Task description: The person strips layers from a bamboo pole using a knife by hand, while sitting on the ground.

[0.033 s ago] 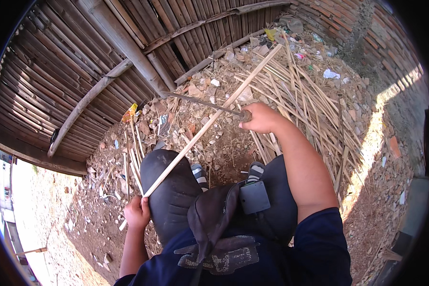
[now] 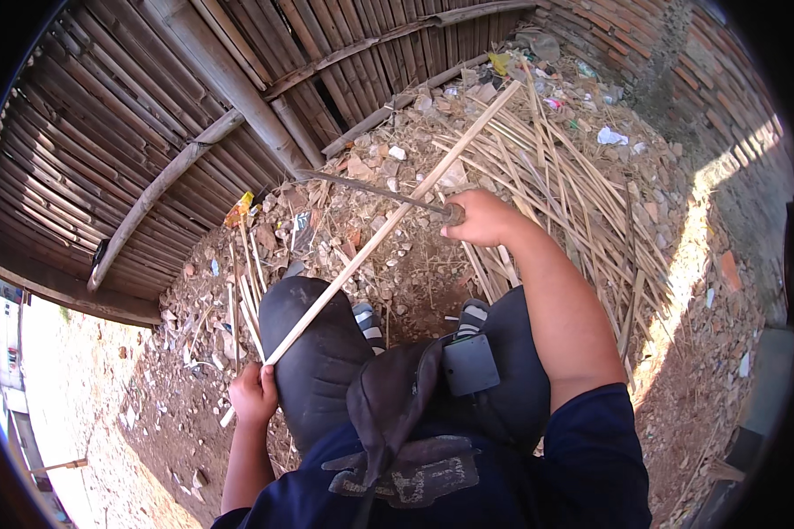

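Observation:
My left hand [image 2: 254, 393] is closed around the near end of a long pale bamboo strip [image 2: 348, 273], beside my left knee. The strip slants across that knee, up and away to the right. My right hand [image 2: 481, 219] grips the handle of a long, narrow-bladed knife [image 2: 379, 190]. Its dark blade points left and crosses the strip beyond my knees; whether the two touch, I cannot tell. Past my right hand lies a loose pile of similar strips [image 2: 582, 212] on the ground. Several more strips [image 2: 249, 309] lie by my left knee.
A slatted bamboo wall [image 2: 88, 167] with poles runs along the left and far side. At the far right rises a brick wall [image 2: 679, 70]. Rubble and litter [image 2: 406, 300] cover the ground around my feet. A dark flat box [image 2: 470, 364] sits at my lap.

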{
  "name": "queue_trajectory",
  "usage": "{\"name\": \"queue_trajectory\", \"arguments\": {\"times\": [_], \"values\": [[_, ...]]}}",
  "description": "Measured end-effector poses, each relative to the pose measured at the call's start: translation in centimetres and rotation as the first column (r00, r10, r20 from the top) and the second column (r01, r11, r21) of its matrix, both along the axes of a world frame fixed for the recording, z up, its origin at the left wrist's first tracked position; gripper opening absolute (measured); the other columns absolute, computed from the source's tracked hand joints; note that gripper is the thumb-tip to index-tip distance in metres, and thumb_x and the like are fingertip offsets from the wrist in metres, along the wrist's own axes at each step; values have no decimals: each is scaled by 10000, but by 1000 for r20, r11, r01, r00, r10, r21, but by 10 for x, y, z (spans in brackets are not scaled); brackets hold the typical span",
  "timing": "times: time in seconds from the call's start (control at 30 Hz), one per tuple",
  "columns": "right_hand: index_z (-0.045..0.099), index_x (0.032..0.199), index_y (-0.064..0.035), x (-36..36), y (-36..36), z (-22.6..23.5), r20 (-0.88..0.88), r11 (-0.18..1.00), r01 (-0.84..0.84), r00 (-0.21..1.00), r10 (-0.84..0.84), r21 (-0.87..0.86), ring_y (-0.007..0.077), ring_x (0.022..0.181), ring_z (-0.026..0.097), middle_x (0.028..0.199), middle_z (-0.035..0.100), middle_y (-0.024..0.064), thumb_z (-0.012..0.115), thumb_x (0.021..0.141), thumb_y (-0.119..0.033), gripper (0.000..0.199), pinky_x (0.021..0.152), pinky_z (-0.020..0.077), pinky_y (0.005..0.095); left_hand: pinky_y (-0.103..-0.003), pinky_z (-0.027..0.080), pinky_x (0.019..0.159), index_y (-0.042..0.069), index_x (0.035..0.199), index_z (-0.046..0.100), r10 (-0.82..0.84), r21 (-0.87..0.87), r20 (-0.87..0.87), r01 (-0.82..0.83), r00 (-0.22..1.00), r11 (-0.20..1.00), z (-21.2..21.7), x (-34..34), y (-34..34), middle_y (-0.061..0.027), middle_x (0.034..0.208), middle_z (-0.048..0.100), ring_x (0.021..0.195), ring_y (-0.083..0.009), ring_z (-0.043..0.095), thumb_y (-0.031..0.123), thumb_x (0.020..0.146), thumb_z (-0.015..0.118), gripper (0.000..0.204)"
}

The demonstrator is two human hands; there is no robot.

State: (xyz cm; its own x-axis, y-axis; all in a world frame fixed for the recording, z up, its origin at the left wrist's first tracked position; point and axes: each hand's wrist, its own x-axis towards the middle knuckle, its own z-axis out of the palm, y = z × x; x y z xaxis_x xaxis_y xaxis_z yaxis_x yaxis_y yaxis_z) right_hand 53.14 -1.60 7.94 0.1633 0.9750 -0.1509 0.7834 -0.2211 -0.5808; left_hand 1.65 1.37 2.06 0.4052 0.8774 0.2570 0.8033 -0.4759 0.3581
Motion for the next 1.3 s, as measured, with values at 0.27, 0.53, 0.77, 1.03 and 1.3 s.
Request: {"name": "queue_trajectory", "arguments": {"times": [0.27,0.53,0.77,1.03,1.3], "values": [[723,958,-46,2,-3,-3,-2,999,12,1000,-12,42,376,903,676,931,708,195,769,800,-279,286,816,521,458,-482,437,501,52,723,554,-22,28,-6,22,1000,999,2,2,1,-189,589,554,534,-423,576,295,985,601,360],[725,954,-38,2,-3,1,-14,1000,11,1000,-12,-13,375,914,683,946,714,196,769,801,-282,291,831,528,452,-485,423,490,54,704,520,-28,46,-13,29,1000,999,-3,0,3,-188,569,531,517,-423,560,309,990,598,391],[726,1063,-47,-7,-9,18,10,999,26,1000,-27,43,378,942,688,988,719,207,767,804,-282,352,861,534,452,-489,418,507,43,701,507,-22,13,26,22,999,1000,-5,-3,2,-199,597,538,539,-427,566,313,994,595,408],[714,1168,-68,-4,-6,3,131,996,71,988,-78,57,372,995,687,1053,717,206,746,812,-276,414,895,539,449,-495,424,511,44,717,521,12,15,-48,-11,999,1000,7,5,9,-186,597,546,541,-422,569,306,991,598,387],[692,1203,-21,-1,9,2,126,994,109,986,-105,-21,382,1071,669,1120,705,226,770,792,-306,506,937,529,446,-495,433,510,52,718,529,3,44,-23,-2,1000,999,2,3,7,-185,600,554,543,-419,576,292,982,610,366]]}}
